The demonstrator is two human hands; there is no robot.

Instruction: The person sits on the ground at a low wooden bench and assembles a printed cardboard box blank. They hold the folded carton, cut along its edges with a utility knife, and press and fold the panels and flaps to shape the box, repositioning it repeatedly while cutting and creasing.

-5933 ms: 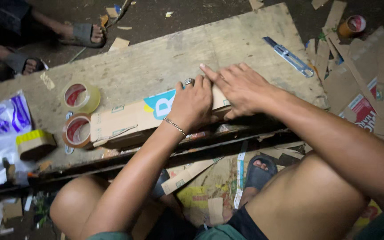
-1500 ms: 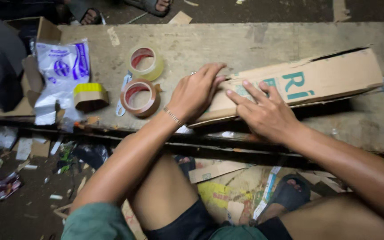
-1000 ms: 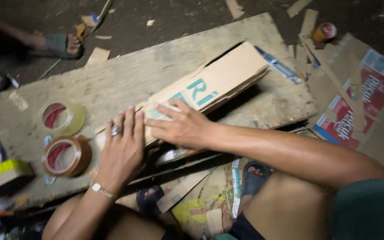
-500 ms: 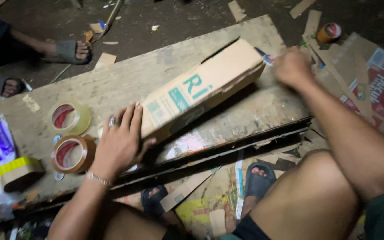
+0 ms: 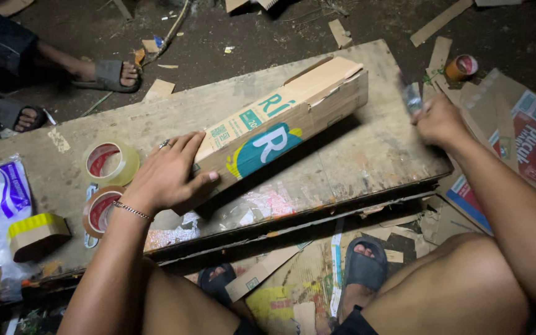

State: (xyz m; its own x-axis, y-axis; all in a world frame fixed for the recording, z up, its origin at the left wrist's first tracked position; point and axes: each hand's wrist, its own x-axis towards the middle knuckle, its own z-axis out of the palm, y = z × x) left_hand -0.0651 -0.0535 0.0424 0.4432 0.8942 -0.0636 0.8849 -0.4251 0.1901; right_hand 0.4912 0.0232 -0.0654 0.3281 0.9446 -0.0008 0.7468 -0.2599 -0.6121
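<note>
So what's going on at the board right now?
A seated person's left hand grips the near end of a long cardboard box lying on a wooden board. The right hand is off to the side, holding a small blurred tool. Two tape rolls sit left of the box.
</note>
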